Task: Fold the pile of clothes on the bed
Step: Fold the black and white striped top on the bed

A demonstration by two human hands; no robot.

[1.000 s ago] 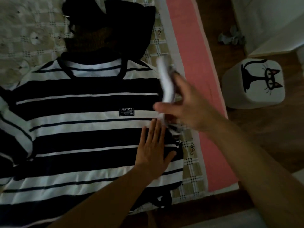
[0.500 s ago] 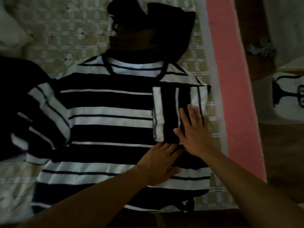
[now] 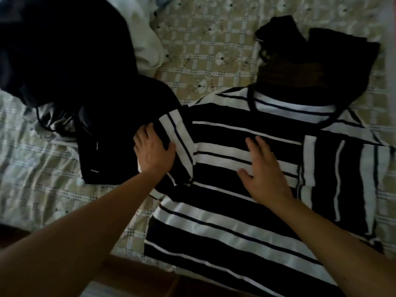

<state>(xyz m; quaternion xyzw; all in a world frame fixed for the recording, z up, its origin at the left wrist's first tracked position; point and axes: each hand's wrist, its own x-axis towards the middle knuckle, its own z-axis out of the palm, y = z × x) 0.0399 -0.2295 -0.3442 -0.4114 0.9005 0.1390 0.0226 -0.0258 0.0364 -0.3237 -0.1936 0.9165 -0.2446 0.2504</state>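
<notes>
I am watching the black-and-white striped cotton T-shirt (image 3: 225, 221) lying face up on the beige checked bedspread (image 3: 214, 50). It is filling the frame from the centre to 5 o'clock, with its collar pointing to 1 o'clock. The sleeve on its 3 o'clock side (image 3: 334, 168) is already lying folded inward over the body, stripes running upright. The sleeve on its 9 o'clock side (image 3: 180, 146) is spreading out towards the heap.

The left hand (image 3: 153, 152) is resting on the outer end of that spread sleeve, fingers reaching to 11 o'clock and thumb splayed towards 3 o'clock. The fingers are looking fairly straight and I am seeing no clear grip. The light is dim, though, so I cannot tell whether the tips are hooking the hem. I judge it is sitting there to take this sleeve over next.

The right hand (image 3: 265, 174) is lying flat on the chest, fingers straight and spread, holding nothing. It seems to be pinning the body so the cloth is not dragging when the sleeve comes across.

The pile of dark unfolded clothes (image 3: 53, 50) is waiting at 10 o'clock, its edge touching the sleeve under the left hand. A crumpled white garment (image 3: 145, 48) is showing behind it at 11 o'clock. A folded black-and-brown garment (image 3: 310, 61) is lying at 1 o'clock, just above the collar. Most of the task is, I judge, yet to come.
</notes>
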